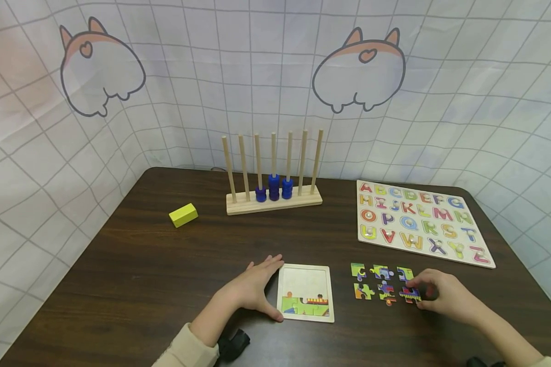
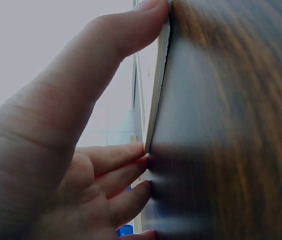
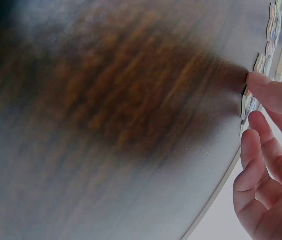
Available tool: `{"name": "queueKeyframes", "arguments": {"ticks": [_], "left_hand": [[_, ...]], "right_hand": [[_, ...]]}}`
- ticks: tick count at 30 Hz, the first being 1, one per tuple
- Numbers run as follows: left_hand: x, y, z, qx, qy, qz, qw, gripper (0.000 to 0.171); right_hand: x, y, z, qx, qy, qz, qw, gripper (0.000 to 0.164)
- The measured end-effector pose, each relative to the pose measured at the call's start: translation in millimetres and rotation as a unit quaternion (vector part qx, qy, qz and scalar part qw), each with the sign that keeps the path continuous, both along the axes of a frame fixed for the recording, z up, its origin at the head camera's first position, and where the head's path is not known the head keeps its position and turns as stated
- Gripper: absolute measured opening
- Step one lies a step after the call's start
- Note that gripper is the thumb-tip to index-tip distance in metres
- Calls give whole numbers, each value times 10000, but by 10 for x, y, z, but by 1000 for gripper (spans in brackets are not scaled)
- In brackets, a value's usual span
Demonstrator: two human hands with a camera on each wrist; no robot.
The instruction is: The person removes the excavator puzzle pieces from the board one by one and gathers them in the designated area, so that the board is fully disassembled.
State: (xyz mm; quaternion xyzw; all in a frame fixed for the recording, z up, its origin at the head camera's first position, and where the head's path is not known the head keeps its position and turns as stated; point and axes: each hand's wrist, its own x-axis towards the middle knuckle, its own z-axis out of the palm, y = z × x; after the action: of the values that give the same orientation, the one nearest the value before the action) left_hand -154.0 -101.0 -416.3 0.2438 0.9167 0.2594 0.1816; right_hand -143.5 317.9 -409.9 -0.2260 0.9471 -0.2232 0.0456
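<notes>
A square wooden puzzle tray (image 1: 303, 266) lies on the table with a strip of joined pieces along its bottom part. My left hand (image 1: 252, 288) is spread along the tray's left side, thumb at the lower corner and fingertips at the upper one. In the left wrist view the thumb (image 2: 116, 40) touches the tray's edge. To the right, several loose jigsaw pieces (image 1: 362, 291) lie in two rows. My right hand (image 1: 450, 298) pinches the lower right jigsaw piece (image 1: 409, 294) between thumb and index finger; that piece lies at table level.
A wooden peg stand (image 1: 275, 205) with blue beads on its middle pegs stands at the back. An alphabet puzzle board (image 1: 422, 224) lies at the back right. A yellow block (image 1: 183, 215) sits at the left. Behind the table hangs a checked white cloth (image 1: 202, 61).
</notes>
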Motion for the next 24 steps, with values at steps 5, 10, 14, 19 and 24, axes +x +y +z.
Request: {"name": "queueKeyframes", "arguments": {"ticks": [5,10,14,19,24], "left_hand": [[-3,1,1,21,-10,-2,10000,109],[-6,0,0,13,-22,3,10000,109],[-8,-1,-3,-14,-12,-10,10000,109],[-12,0,-14,-10,-23,-19,10000,109],[-9,-1,-1,-7,-33,-34,10000,109]], "right_hand": [[-4,7,-4,-3,39,-18,10000,33],[-3,1,9,-65,39,-47,10000,33],[6,-28,13,-296,139,-17,9995,32],[24,-112,40,-613,208,25,9979,30],[33,-217,60,-814,157,108,9965,27]]}}
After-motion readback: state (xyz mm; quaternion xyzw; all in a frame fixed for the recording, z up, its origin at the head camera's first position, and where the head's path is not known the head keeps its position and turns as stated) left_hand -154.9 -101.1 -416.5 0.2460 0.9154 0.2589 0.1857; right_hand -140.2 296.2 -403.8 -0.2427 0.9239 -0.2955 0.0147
